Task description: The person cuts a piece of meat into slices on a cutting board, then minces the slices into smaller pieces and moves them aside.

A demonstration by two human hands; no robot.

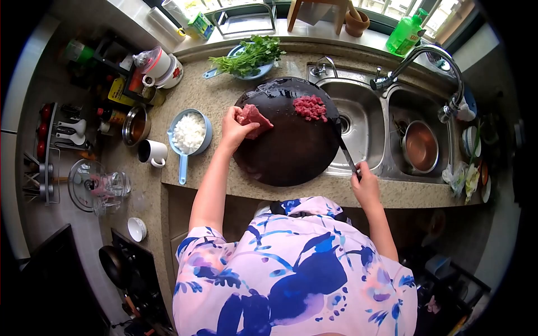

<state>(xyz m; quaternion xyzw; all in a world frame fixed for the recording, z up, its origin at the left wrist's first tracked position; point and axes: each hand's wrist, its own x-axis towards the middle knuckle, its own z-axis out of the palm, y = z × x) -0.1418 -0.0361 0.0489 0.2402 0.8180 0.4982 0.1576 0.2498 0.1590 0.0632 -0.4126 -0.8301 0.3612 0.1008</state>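
Observation:
My left hand [237,129] is closed around a piece of raw red meat [258,121] at the left side of a round dark cutting board [286,151]. In my right hand [365,182] is the handle of a knife [346,148]. Its dark blade points away from me along the board's right edge, over the sink side. A small heap of diced red meat [310,108] lies on the far right part of the board. Some of the knife's handle is hidden by my fingers.
Left of the board stands a blue pot-shaped strainer [183,168] with chopped white pieces. Green herbs [252,56] fill a blue bowl behind it. On the right is a double steel sink [358,126] with a metal bowl [420,147] and a curved faucet [434,50]. A mug [152,152] sits further left.

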